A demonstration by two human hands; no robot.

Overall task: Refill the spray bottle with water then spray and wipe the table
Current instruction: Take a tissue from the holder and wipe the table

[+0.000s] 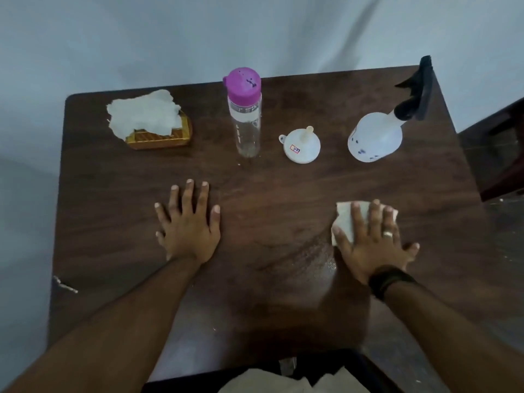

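The right hand [374, 242] is pressing flat on a folded white tissue [344, 222], its grip released, fingers spread over the paper and not clenched round it; a ring is showing on one finger and a dark band on the wrist. The tissue is peeking out at the hand's ten and twelve o'clock. The left hand [188, 225] is lying palm down at nine o'clock from the right, well apart, its grip likewise released and grasping nothing, seemingly steadying the body.

Wet streaks are glinting on the dark counter [269, 279] just at the right hand's seven and eight o'clock, so the wiping step appears to be in hand, with filling and spraying seemingly done.

Farther out, at one o'clock from the right hand, the spray bottle [375, 137] is standing upright near the counter's far right corner, its black trigger head in place. At the bottle's nine o'clock a white funnel [302, 146] is sitting mouth down, and beyond it a clear water bottle [245, 120] with a pink cap is standing, looking nearly empty. At the far left a tissue box [158, 129] is holding loose sheets.

The next move probably calls for sliding the tissue under even pressure toward the streaks at seven o'clock, then across the unwiped middle.
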